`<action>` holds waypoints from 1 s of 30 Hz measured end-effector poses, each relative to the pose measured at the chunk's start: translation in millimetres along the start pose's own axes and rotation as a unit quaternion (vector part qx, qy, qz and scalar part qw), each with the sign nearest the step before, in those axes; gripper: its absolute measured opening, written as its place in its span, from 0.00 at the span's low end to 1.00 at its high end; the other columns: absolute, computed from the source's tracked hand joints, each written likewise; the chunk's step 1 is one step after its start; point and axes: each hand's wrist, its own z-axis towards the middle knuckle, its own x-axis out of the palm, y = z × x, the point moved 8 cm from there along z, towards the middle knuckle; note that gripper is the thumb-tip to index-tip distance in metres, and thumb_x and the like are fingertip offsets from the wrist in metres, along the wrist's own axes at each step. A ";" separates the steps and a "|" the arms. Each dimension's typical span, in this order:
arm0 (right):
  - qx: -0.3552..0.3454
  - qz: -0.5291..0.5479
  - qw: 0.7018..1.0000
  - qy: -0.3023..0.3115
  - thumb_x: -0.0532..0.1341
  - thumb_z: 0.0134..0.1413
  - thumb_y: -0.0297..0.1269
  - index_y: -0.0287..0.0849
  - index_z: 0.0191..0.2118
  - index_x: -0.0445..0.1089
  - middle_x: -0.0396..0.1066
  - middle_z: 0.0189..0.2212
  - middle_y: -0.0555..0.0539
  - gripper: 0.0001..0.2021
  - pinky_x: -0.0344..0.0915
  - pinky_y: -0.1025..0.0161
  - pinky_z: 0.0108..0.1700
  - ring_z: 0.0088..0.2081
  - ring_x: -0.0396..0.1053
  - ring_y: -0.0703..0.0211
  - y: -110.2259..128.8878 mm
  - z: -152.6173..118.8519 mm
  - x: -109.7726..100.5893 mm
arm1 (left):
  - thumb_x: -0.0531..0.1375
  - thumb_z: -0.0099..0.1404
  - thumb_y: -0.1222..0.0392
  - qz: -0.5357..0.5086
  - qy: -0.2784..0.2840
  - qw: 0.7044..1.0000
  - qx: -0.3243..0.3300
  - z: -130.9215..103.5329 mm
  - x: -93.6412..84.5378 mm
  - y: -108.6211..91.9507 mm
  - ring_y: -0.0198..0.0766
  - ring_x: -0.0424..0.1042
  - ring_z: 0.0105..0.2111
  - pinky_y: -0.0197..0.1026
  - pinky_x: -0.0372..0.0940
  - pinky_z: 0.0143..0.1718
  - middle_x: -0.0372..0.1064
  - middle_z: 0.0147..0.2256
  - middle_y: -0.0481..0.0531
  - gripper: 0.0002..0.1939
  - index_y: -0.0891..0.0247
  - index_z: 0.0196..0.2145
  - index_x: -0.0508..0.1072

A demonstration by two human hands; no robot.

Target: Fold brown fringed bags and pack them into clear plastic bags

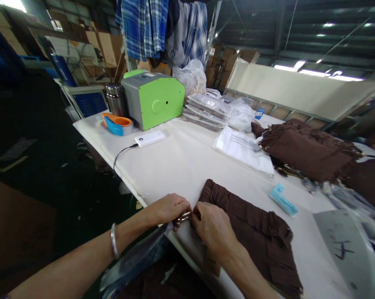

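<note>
At the table's near edge, my left hand (174, 207) is closed around a small gold-coloured metal piece (185, 216), perhaps a buckle or chain; its exact kind is unclear. My right hand (214, 226) meets it from the other side, fingers pinched at the piece's right end. Clear plastic (156, 241) hangs below my left hand. Beside and partly behind my right hand lies a folded dark brown garment (249, 224) with a gathered waistband, flat on the white table (175, 166).
A light-blue plastic object (283, 200) lies right of the garment. Farther right are piled brown garments (312, 151) and a grey board (346, 249). White folded packs (241, 149), a power bank (150, 138), tape dispenser (117, 124), steel flask (115, 99) and green-grey machine (156, 99) stand beyond.
</note>
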 end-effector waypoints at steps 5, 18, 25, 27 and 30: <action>0.003 0.080 0.997 0.008 0.59 0.57 0.30 0.46 0.31 0.74 0.74 0.30 0.51 0.07 0.52 0.64 0.32 0.34 0.71 0.59 -6.4 -3.2 1.9 | 0.52 0.57 0.63 0.030 -0.014 0.999 -0.016 4.3 -1.4 3.0 0.36 0.71 0.25 0.32 0.62 0.25 0.72 0.26 0.48 0.15 0.64 0.37 0.77; 0.033 0.141 0.989 -0.042 0.58 0.58 0.31 0.46 0.31 0.73 0.72 0.32 0.51 0.07 0.55 0.65 0.37 0.34 0.70 0.60 -14.7 -11.8 8.2 | 0.53 0.58 0.58 -0.011 -0.034 0.999 -0.041 4.6 -0.5 11.2 0.36 0.70 0.22 0.32 0.61 0.22 0.72 0.25 0.48 0.14 0.65 0.35 0.77; 0.033 0.135 0.989 -0.050 0.58 0.59 0.31 0.46 0.32 0.73 0.72 0.32 0.51 0.07 0.56 0.64 0.37 0.34 0.70 0.59 -16.9 -13.8 10.1 | 0.54 0.55 0.61 0.007 -0.010 0.999 -0.045 5.1 0.4 12.3 0.34 0.69 0.22 0.32 0.59 0.22 0.72 0.25 0.48 0.16 0.65 0.37 0.78; 0.032 0.127 0.990 -0.050 0.58 0.60 0.31 0.45 0.33 0.72 0.72 0.32 0.50 0.07 0.56 0.64 0.38 0.34 0.70 0.58 -15.9 -14.0 11.4 | 0.54 0.53 0.63 0.026 -0.012 0.999 -0.040 3.7 0.4 8.4 0.34 0.69 0.23 0.31 0.58 0.21 0.72 0.25 0.48 0.16 0.65 0.37 0.78; 0.027 0.122 0.991 -0.048 0.57 0.60 0.31 0.45 0.32 0.72 0.72 0.32 0.50 0.08 0.56 0.64 0.37 0.34 0.70 0.58 -14.5 -13.8 12.9 | 0.55 0.52 0.65 0.045 -0.018 0.998 -0.038 3.2 0.6 3.5 0.33 0.68 0.23 0.31 0.56 0.21 0.72 0.25 0.47 0.15 0.65 0.36 0.78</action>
